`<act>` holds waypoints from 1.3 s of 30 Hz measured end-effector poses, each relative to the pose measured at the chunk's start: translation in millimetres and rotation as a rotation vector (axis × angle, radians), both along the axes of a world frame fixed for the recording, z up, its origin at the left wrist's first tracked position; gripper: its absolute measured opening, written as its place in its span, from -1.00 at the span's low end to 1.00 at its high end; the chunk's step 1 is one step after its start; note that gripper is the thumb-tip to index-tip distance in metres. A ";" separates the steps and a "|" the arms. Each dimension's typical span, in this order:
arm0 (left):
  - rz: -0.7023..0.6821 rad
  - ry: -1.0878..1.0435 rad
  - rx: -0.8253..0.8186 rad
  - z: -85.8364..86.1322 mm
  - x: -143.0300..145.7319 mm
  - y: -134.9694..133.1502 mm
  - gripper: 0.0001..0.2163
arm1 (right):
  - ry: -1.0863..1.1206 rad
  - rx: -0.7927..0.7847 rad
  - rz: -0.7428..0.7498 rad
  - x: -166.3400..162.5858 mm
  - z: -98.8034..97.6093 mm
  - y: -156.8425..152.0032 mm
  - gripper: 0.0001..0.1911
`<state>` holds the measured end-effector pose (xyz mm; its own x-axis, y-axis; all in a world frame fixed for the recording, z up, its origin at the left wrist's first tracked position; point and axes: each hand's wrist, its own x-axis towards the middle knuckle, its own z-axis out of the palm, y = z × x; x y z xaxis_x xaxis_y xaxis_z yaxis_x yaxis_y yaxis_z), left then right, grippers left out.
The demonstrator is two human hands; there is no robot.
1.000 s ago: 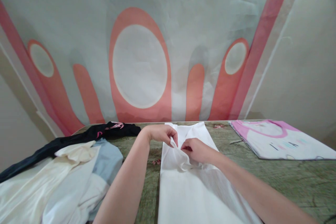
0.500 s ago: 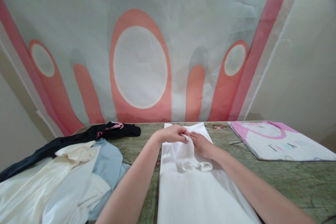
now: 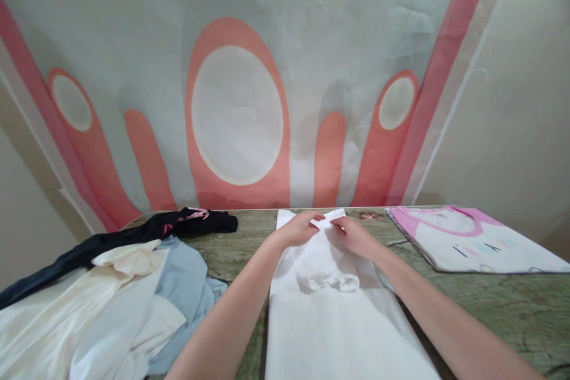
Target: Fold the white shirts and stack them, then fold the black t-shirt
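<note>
A white garment (image 3: 338, 332) lies folded into a long strip on the table, running from the front edge to the back. Near its far end a sleeve-like part is folded over, with a crumpled hem (image 3: 332, 282) on top. My left hand (image 3: 303, 229) rests over the left side of that far end, thumb and fingers apart and nothing gripped. Opposite it, my right hand (image 3: 354, 236) is over the right side, its fingers loosely bent and apart, also without cloth in them. The fingertips face each other across a small gap.
At left lies a loose pile: a black garment (image 3: 133, 244) with pink marks, cream clothing (image 3: 111, 291) and a light blue garment (image 3: 184, 276). A folded white and pink shirt (image 3: 481, 237) is at right. The wood-grain table (image 3: 503, 309) meets a printed backdrop (image 3: 307, 41).
My left hand has let go of the pinched white cloth, which now lies flatter. Both hands have drawn slightly apart, and the right fingers have lifted and bent.
</note>
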<state>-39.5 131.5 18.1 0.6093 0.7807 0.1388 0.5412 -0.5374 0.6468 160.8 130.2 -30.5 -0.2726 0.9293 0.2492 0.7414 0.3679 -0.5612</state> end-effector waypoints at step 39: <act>0.096 0.530 0.267 -56.0 -4.4 -1.1 -0.40 | -0.067 -0.267 0.300 -6.0 16.6 -26.0 -0.82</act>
<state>-43.9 130.5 -37.9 0.5780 0.8153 0.0345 0.8069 -0.5773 0.1247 154.8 104.3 -13.8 -0.5489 0.8357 -0.0176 0.6615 0.4214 -0.6203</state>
